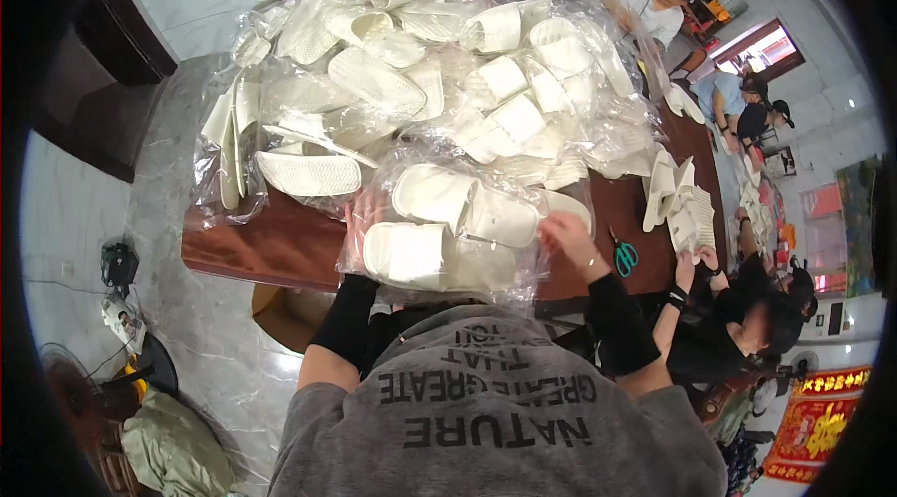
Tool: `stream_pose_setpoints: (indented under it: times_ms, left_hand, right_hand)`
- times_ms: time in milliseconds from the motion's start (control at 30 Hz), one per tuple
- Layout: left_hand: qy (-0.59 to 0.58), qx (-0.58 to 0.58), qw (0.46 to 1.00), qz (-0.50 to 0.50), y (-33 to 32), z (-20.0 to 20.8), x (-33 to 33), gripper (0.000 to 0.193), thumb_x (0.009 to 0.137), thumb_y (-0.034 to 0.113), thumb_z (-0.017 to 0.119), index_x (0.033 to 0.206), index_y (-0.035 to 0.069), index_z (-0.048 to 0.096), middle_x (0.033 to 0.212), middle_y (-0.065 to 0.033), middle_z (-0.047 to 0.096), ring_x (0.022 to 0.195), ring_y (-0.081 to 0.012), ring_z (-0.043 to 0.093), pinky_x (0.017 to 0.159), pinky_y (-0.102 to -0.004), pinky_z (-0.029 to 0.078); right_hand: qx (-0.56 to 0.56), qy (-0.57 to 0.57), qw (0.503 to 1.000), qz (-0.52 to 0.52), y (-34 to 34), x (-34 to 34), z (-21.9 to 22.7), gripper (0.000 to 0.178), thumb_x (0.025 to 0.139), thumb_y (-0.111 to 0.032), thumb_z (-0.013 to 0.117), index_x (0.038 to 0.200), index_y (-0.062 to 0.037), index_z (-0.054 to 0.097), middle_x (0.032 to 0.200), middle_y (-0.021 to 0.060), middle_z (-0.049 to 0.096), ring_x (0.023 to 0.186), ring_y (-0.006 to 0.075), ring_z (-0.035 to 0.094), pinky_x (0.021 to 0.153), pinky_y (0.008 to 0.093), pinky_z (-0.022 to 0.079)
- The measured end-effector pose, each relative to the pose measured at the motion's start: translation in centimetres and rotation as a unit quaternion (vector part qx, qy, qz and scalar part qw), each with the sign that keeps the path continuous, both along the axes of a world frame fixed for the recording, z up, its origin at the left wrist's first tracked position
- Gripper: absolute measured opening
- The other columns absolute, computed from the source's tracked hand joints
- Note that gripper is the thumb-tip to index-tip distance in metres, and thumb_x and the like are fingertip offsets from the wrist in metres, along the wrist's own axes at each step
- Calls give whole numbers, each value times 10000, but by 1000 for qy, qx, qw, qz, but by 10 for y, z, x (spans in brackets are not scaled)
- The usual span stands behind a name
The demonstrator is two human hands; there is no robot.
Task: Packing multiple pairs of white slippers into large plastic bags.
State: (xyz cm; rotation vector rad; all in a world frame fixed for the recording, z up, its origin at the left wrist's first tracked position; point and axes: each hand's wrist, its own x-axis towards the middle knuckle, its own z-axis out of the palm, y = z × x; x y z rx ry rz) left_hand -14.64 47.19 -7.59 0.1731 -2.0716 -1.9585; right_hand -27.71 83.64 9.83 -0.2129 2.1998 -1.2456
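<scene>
A clear plastic bag (525, 275) with white slippers (405, 253) in it lies before me at the near edge of the table. My left hand (363, 234) is at the bag's left side, its fingers seen through the film and against the slippers. At the right end, my right hand (570, 239) has its fingers bent together on the bag's edge, beside another white slipper (566, 208). Beyond the bag is a broad heap of white slippers (374, 81), many of them in clear plastic.
Green-handled scissors (625, 257) lie on the reddish-brown table (252, 240), right of my right hand. A co-worker's hands (693, 263) hold white slippers (690, 217) at the right edge. A cardboard box (290, 315) stands below on the left. Other people work farther right.
</scene>
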Motion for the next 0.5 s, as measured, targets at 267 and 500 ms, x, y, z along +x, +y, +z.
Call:
stream_pose_setpoints:
  times_ms: [267, 500]
  left_hand:
    - [-18, -110, 991, 69, 11, 0, -4, 741, 900, 559, 412, 1506, 153, 281, 1597, -79, 182, 1474, -276, 143, 1181, -496, 82]
    - [54, 442, 895, 24, 17, 17, -7, 706, 957, 554, 317, 1518, 137, 222, 1598, -84, 164, 1473, -270, 130, 1194, -462, 66]
  right_hand:
    - [-140, -70, 933, -324, -35, 69, -49, 274, 876, -217, 675, 987, 0, 550, 727, 73, 615, 550, 124, 586, 428, 247, 430]
    - [-87, 157, 944, -276, -66, 73, -54, 392, 880, -221, 677, 1134, 10, 488, 827, 93, 608, 694, 181, 591, 624, 318, 478]
